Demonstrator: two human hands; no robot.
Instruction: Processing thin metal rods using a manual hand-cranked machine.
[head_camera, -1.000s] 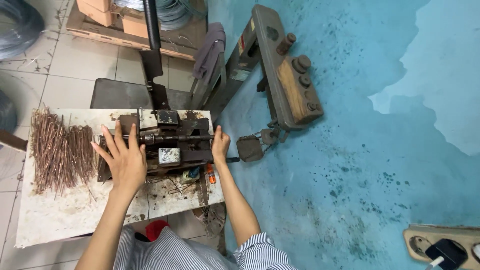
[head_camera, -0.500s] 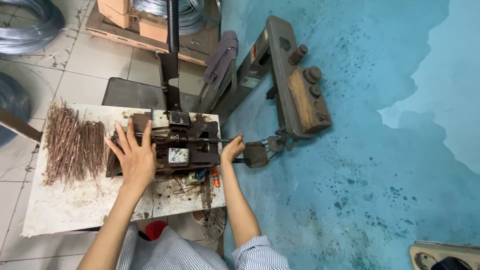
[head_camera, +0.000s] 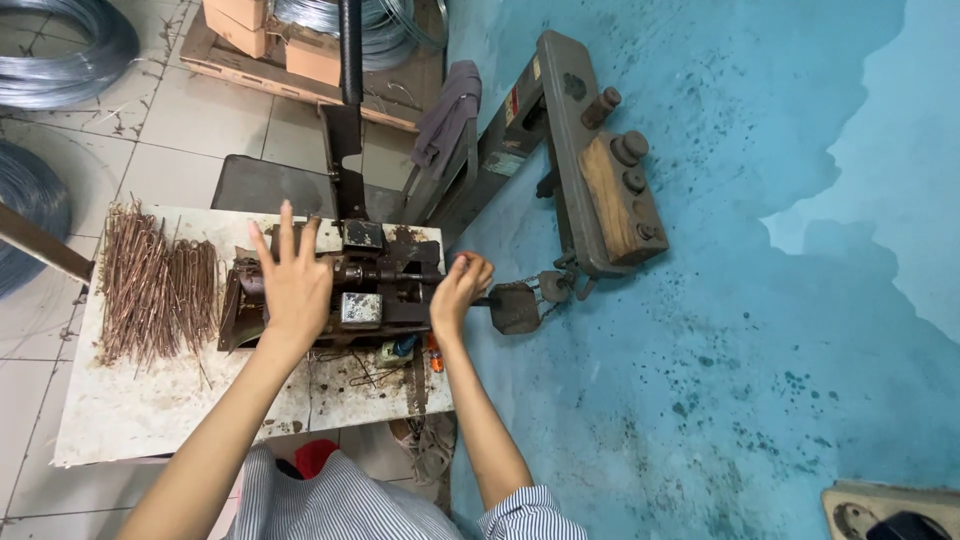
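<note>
Rusty bench machine under left hand, fingers spread

Even, soft daylight fills the scene, bright without glare. Shadows are faint and short. Focus is sharp centrally, while wide-angle distortion bends the edges.

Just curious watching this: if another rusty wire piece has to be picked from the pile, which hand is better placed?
Probably the left hand: it lies open on the rusty bench machine, right beside the pile of wire pieces. The right hand is curled at the machine's far end.
</note>
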